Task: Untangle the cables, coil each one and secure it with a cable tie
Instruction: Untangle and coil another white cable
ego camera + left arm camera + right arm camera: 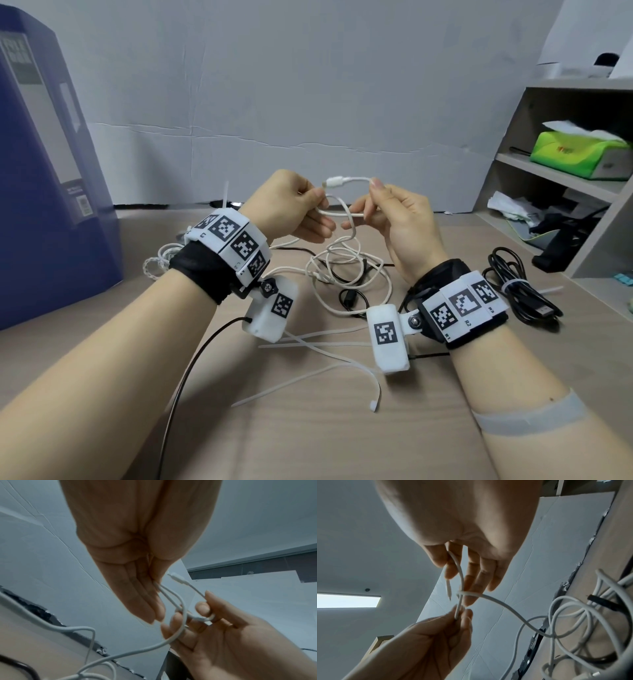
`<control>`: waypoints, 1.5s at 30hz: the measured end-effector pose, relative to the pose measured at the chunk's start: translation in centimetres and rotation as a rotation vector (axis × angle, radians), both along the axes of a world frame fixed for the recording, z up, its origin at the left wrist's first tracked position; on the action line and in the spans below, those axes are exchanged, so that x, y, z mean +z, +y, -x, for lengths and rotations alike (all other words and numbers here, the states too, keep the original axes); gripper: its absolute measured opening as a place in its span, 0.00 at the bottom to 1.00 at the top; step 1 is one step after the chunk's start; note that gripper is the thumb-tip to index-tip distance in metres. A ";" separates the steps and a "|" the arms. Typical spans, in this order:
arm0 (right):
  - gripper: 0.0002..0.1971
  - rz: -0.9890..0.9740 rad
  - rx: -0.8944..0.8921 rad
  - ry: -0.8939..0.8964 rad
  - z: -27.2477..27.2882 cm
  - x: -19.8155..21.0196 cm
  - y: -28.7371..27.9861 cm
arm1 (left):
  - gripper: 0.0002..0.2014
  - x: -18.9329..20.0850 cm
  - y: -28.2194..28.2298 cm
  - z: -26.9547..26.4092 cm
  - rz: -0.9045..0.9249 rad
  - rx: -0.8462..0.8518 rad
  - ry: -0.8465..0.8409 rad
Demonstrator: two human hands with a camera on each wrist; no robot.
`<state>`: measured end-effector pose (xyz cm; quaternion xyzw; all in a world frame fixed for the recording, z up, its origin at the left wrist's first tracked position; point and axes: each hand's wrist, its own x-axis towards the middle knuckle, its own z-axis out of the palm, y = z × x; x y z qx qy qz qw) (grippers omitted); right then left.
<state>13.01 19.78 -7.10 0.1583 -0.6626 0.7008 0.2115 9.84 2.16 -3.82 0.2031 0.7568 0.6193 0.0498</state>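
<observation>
Pinching the white cable [346, 212] above the table [342, 438], the left hand [291, 209] and right hand [397, 219] hold its first loop. Below lie its tangle, loose cable ties [308, 346], and a tied black cable [520, 287] beside the shelf [561, 178].

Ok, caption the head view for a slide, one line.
Both hands, left hand and right hand, pinch the white cable near its connector above the tangle, loose cable ties waiting on the desk.
</observation>
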 end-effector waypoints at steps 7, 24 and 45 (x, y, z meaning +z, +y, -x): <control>0.11 -0.026 -0.081 -0.125 -0.2 0.2 0.0 | 0.14 0.5 0.5 0.0 -0.136 0.019 0.067; 0.12 -0.106 -0.166 0.021 -0.8 0.5 0.1 | 0.09 0.4 -0.6 0.1 0.117 0.013 0.268; 0.07 -0.107 -0.220 -0.037 -0.7 0.5 0.5 | 0.19 0.8 -0.4 0.4 -0.283 0.050 -0.211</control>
